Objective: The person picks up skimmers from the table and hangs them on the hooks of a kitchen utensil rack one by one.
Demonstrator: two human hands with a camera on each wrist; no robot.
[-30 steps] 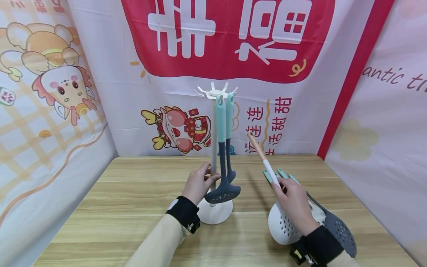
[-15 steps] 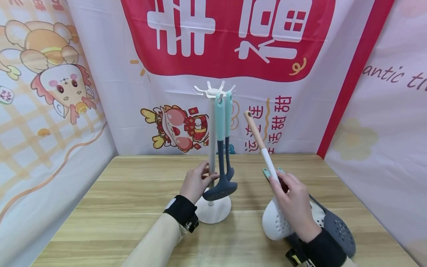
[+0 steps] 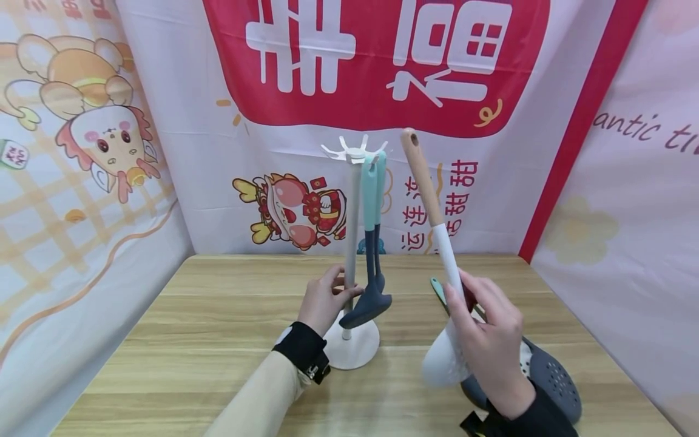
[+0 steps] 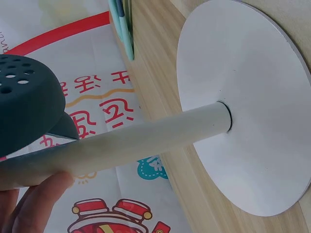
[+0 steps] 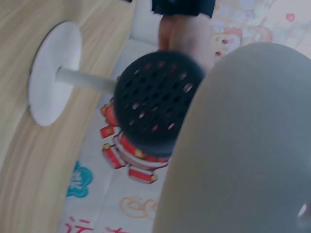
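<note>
A white utensil stand (image 3: 352, 243) with a ring of hooks on top stands on the table. My left hand (image 3: 323, 298) grips its pole low down, just above the round base (image 4: 262, 121). Two utensils with turquoise handles hang on its right side: a dark perforated ladle (image 3: 367, 308) in front and another dark utensil (image 3: 382, 182) mostly hidden behind it. To the right, my right hand (image 3: 488, 340) holds a white skimmer (image 3: 446, 249) by its shaft, wooden handle upward and tilted left. The skimmer's head (image 5: 243, 145) hangs low and fills much of the right wrist view.
More utensils lie on the table at the right, partly under my right hand: a dark perforated skimmer (image 3: 554, 376), a white piece with holes (image 3: 526, 358) and a turquoise handle (image 3: 438, 290). Printed cloth (image 3: 229, 200) encloses the table's back and sides.
My right hand has lifted the white skimmer and tipped it more upright, its wooden handle rising well up. The hanging ladle has turned slightly. My left hand has stayed on the pole.
</note>
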